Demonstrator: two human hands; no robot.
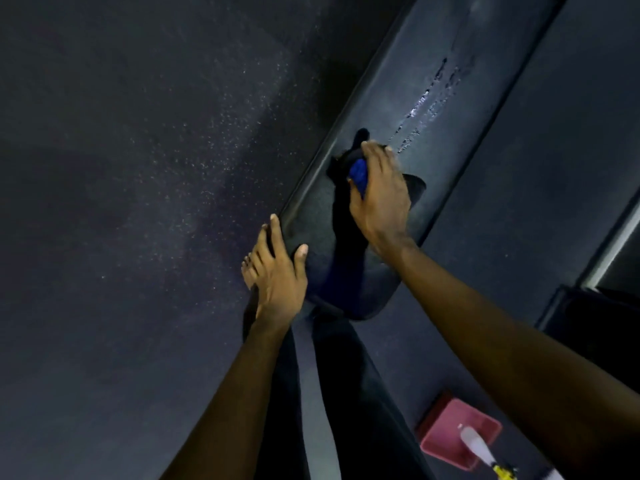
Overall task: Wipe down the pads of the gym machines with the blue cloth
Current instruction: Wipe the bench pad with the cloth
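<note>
Your left hand (277, 271) curls round the near left edge of the long dark grey vinyl pad (388, 109), thumb on top. Your right hand (381, 199) clutches the bunched blue cloth (358, 173), pressing it mid-pad; wet streaks (420, 102) glisten beyond.

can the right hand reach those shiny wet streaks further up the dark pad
Probably yes: the right hand holds the crumpled blue cloth on the long dark pad just short of the glistening wet streaks, with nothing lying between.

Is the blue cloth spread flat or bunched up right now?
Bunched up: only a small wad of the blue cloth shows, gripped in the right hand against the pad.
</note>
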